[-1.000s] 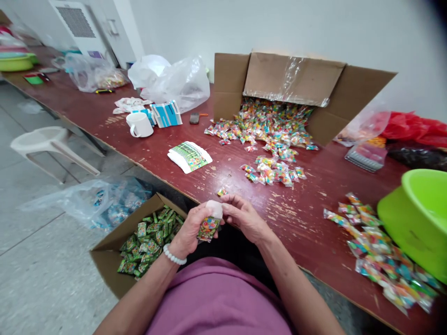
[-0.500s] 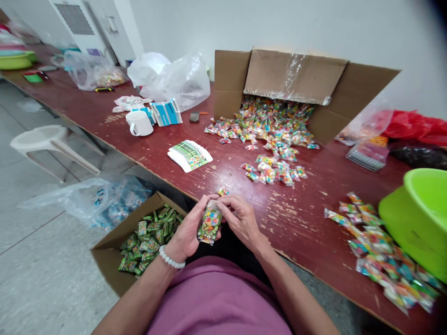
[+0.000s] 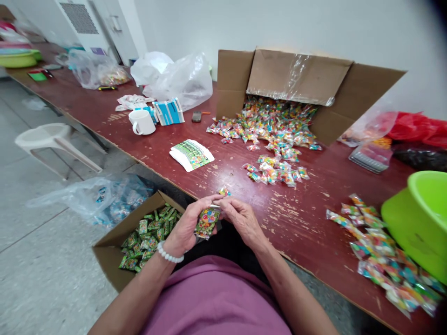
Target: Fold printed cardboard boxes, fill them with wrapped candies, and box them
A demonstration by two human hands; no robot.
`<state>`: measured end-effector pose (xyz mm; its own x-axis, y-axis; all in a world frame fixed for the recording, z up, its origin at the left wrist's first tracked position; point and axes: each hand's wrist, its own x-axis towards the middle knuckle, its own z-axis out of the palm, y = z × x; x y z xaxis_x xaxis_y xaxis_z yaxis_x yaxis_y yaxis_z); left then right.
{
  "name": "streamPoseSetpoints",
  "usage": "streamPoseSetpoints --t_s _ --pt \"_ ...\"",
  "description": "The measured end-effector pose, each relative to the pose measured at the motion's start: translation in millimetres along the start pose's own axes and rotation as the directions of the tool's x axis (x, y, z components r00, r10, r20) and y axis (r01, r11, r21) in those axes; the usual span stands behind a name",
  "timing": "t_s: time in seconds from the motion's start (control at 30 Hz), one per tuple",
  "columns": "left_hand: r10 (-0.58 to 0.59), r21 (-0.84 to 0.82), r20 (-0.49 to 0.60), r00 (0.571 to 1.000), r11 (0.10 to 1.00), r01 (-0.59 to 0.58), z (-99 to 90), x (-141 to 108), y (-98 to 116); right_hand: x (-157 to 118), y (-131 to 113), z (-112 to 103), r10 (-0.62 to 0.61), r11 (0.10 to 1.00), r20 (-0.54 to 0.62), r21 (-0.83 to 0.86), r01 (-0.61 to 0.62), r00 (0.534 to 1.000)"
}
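Note:
A small green printed candy packet (image 3: 207, 222) is held in front of my body, close to the table edge. My left hand (image 3: 188, 223) is wrapped round its left side, with the thumb along the top. My right hand (image 3: 240, 218) pinches the packet's upper right corner. The top edge looks pale and folded over. Just beyond my fingers a small wrapped candy (image 3: 224, 191) lies on the table. A fanned stack of flat green and white packets (image 3: 192, 155) rests farther off to the left.
An open carton (image 3: 300, 77) spills wrapped candies (image 3: 275, 125) onto the red table (image 3: 167, 172). Below left, a cardboard box (image 3: 108, 263) holds several filled green packets (image 3: 146, 237). A lime basin (image 3: 412, 223), a white mug (image 3: 142, 122) and a stool (image 3: 47, 135) stand around.
The packet's top has gone from standing up to folded over. My left thumb now lies across the top, and the packet has shifted slightly left and tilted.

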<state>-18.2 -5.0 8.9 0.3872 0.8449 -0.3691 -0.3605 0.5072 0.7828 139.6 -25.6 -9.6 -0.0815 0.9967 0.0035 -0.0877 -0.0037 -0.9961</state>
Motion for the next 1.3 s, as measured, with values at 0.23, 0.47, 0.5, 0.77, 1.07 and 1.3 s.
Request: streamPoseSetpoints --t_s 0.23,0.47,0.5,0.77,1.07,1.3 --pt "-0.103 -0.049 0.046 0.994 0.993 0.105 -1.6 5 -15 0 -4 0 0.050 0.997 0.030 0.049 -0.052 0.998" --pt "-0.104 0.055 0.024 0.994 0.993 0.102 -5.2 5 -16 3 -4 -8 -0.011 0.994 0.095 -0.110 0.021 0.995" --pt "-0.094 0.047 0.009 0.996 0.995 0.093 -5.9 5 -16 2 -5 -9 -0.062 0.981 0.114 -0.177 0.082 0.992" --pt "-0.059 -0.151 -0.071 0.996 0.987 0.048 -12.3 8 -22 -21 17 10 -0.322 0.675 0.201 -0.637 0.373 0.925" --pt "0.151 0.143 -0.260 0.954 0.983 -0.117 -61.4 -9 -25 -5 24 42 -0.240 0.506 0.365 -0.744 0.437 0.899" --pt "0.599 0.934 -0.285 0.748 0.348 0.077 -152.1 -6 22 26 47 -13 -0.427 0.637 -0.082 -0.734 0.235 0.901"
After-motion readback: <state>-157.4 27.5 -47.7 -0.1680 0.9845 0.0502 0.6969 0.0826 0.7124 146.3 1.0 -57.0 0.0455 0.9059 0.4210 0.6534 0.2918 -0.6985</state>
